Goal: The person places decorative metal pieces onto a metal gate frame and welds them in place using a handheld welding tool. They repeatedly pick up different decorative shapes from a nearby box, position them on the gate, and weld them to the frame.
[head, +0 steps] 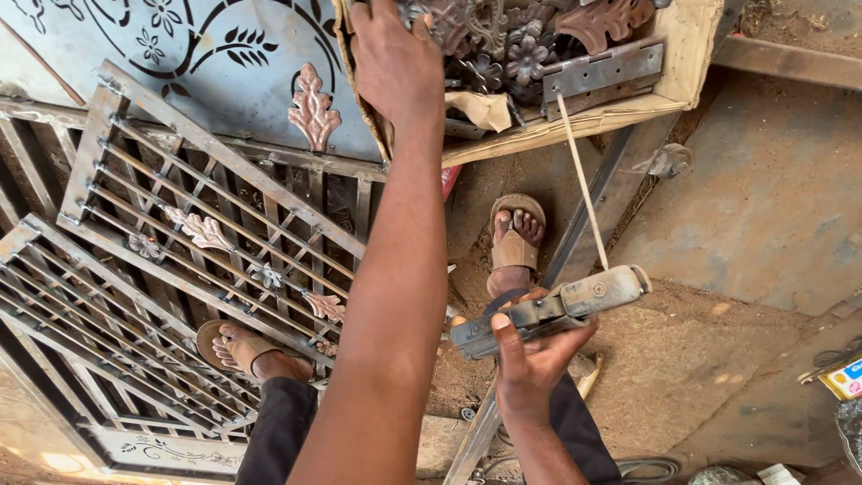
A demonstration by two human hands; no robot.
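The left arm stretches far forward, its left hand [395, 58] palm down with fingers curled. The right hand [530, 355] stays close to the body, fingers clenched, thumb on top.

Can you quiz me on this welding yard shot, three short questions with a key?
1. True or false: the left hand reaches into the cardboard box of decorative metal castings.
2. What does the right hand hold?
A. a hammer
B. an electrode holder with a welding rod
C. a paint brush
3. Fill in: one leaf-shaped casting lies on the patterned ____ sheet.

Key: 1 true; 2 B; 3 metal.
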